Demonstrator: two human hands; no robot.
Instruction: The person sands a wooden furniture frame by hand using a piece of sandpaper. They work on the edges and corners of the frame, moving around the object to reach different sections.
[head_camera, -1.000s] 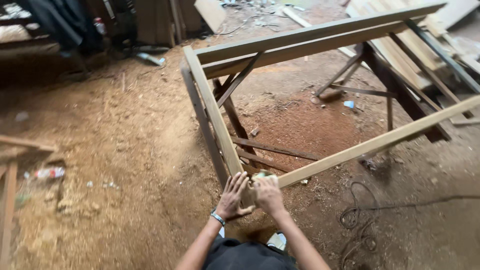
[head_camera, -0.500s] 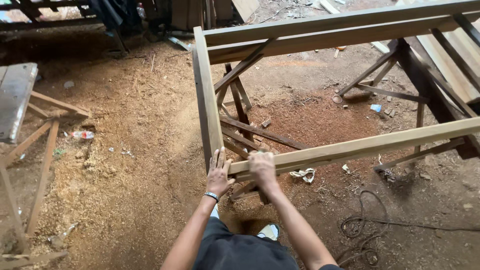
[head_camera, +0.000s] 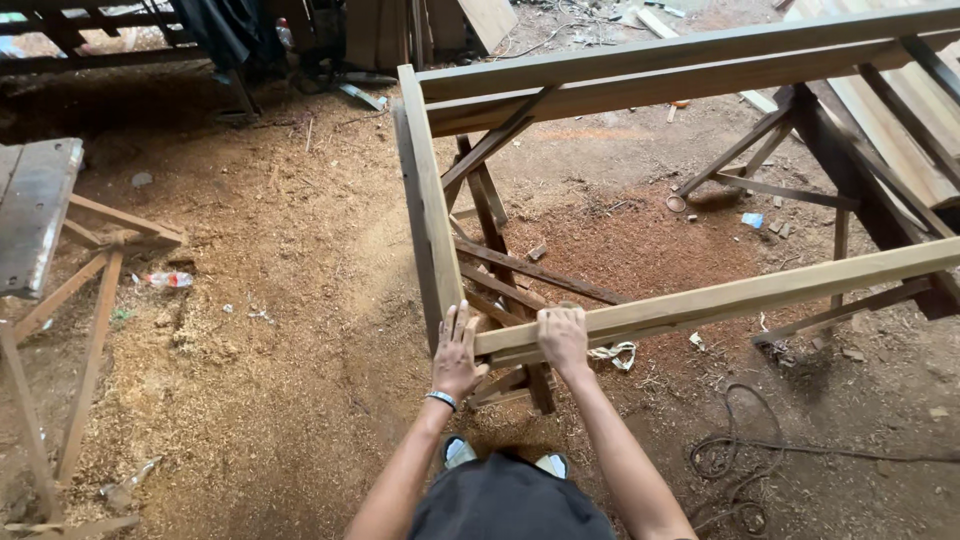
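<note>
Pale rectangular wooden frame (head_camera: 640, 310), unfinished

1. The wooden frame (head_camera: 432, 215) stood open inside; a hand could pass between its rails.
2. Trestle legs (head_camera: 497, 240) and braces crossed the room below the near rail (head_camera: 720, 298).
3. Left of the frame, sawdust floor (head_camera: 270, 330) lay open as far as a low bench (head_camera: 35, 215).
4. A cable (head_camera: 740, 455) lay coiled on the right.

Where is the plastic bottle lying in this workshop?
In the head view, the plastic bottle lies on the sawdust floor at the left, just right of a wooden trestle, well away from both hands.
</note>
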